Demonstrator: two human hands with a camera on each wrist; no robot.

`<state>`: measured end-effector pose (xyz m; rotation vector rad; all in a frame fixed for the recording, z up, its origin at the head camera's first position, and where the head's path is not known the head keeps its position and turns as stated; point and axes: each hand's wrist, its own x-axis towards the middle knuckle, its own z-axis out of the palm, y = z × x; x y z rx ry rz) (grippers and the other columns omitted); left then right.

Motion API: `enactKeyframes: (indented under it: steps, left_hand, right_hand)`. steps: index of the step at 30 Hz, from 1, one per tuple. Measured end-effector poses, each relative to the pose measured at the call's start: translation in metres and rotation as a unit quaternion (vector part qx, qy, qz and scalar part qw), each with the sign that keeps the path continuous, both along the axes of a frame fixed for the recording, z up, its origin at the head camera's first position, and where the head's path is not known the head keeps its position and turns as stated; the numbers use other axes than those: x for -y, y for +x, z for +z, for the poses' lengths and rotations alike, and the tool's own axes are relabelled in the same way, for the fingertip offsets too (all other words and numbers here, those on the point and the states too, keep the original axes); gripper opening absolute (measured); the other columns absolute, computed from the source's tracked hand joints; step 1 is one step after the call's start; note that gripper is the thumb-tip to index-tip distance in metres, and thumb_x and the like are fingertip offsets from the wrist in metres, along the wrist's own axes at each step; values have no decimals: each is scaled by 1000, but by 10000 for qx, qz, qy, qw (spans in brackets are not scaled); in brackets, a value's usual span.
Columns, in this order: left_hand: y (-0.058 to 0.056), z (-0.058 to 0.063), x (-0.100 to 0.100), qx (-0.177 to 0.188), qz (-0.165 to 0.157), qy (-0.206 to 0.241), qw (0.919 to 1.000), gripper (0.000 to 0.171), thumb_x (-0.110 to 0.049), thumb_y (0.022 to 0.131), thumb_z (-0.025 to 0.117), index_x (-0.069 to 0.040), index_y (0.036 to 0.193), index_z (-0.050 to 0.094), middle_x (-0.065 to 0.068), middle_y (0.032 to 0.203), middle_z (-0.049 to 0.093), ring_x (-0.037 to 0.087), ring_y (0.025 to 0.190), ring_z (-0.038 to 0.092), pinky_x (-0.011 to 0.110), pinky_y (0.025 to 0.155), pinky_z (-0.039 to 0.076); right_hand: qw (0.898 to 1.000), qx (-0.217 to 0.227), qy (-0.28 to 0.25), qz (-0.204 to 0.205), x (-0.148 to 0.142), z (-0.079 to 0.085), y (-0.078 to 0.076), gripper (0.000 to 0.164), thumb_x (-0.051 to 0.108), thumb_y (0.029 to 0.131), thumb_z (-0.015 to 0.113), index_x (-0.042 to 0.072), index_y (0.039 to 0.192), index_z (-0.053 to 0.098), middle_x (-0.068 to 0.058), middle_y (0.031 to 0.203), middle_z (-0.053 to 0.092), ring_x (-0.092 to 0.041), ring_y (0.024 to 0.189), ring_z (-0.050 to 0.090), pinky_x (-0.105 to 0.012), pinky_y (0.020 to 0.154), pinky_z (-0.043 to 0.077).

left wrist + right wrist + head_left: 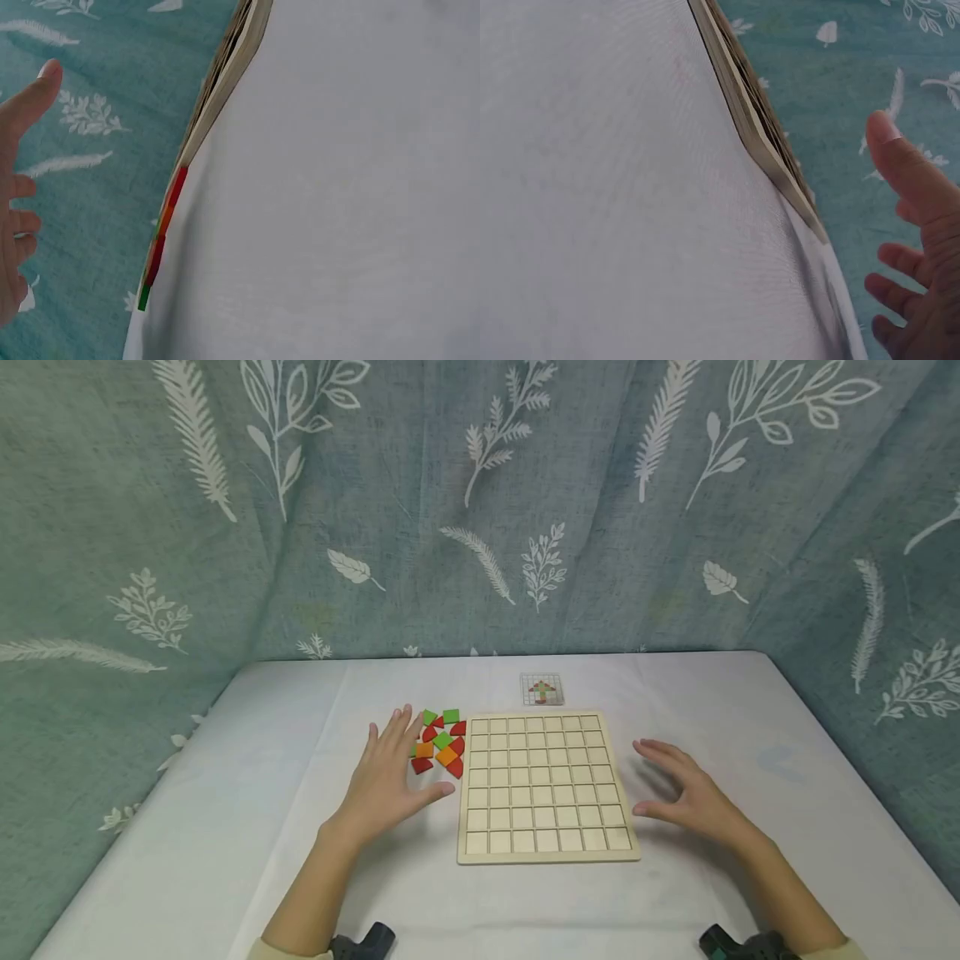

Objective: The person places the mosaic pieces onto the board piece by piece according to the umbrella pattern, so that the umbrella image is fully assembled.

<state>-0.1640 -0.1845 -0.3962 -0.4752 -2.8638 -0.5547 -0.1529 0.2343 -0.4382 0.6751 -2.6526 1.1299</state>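
Note:
A wooden grid board (543,858) with rows of square recesses lies flat on the white table. Left of it is a loose cluster of flat coloured pieces: green squares (451,716), orange squares (424,750) and red rounded pieces (455,767). My left hand (386,781) hovers beside the cluster, fingers spread and holding nothing; it covers part of the pieces' left side. Off the board's right edge my right hand (693,797) is held with thumb and fingers apart, nothing between them. Both wrist views show the board's edge (225,86) side-on, apart from the hands.
Behind the board lies a small pattern card (542,690) with a gridded red, green and orange figure. A white cloth (210,827) covers the table. A blue-green leaf-print curtain (420,527) hangs around the back and sides.

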Motion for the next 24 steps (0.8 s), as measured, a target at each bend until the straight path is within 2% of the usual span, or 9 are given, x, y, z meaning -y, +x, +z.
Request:
enactKeyframes:
  steps: [3,5,10,13,16,20,24]
  left_hand:
    - [-5,-2,3,-9,-28,231,9997,97,-55,73,71,-14,149,28,11,157,19,29,145,12,56,113,3]
    - [-8,-5,6,68,-1,422,9991,95,-53,73,73,-16,149,29,10,156,21,30,144,15,57,112,9]
    - [-14,-10,11,644,115,1001,9928,96,-54,73,73,-25,150,24,7,156,21,32,141,22,61,101,31]
    - [-19,-11,13,812,116,1222,9891,95,-55,73,73,-26,150,24,7,154,23,31,140,24,61,99,35]
    - [-23,-15,13,646,20,1311,9893,88,-49,75,75,-22,147,32,8,148,31,29,134,28,58,98,37]
    - [-28,-22,13,248,-70,1364,9903,75,-41,76,77,-14,139,46,9,136,38,29,124,30,54,94,40]
    - [-39,-29,13,28,-129,1316,9912,68,-42,76,76,-14,134,53,8,131,41,28,119,32,51,91,39]
  right_hand:
    - [10000,47,-18,84,1,-4,-2,83,23,66,85,5,138,47,-19,139,43,-41,128,38,-55,96,33]
    - [9999,47,-9,89,2,-7,-3,82,23,67,85,6,137,48,-18,137,45,-38,126,40,-51,96,34]
    - [9999,-81,-57,101,3,-13,-5,77,22,68,84,5,135,51,-11,123,52,-26,113,49,-36,92,42]
    - [9996,-101,-212,127,4,-15,-6,73,19,68,84,4,132,53,-9,116,53,-22,106,51,-29,90,43]
    - [9997,30,-238,46,4,-19,-6,67,20,68,84,5,128,58,-8,113,54,-18,105,48,-32,89,41]
    - [9998,151,18,-93,4,-28,-7,61,26,69,84,7,123,63,-9,116,54,-17,109,42,-39,87,38]
    - [9997,-52,219,-118,2,-31,-7,59,29,68,84,9,120,65,-10,117,55,-20,109,42,-40,85,38]
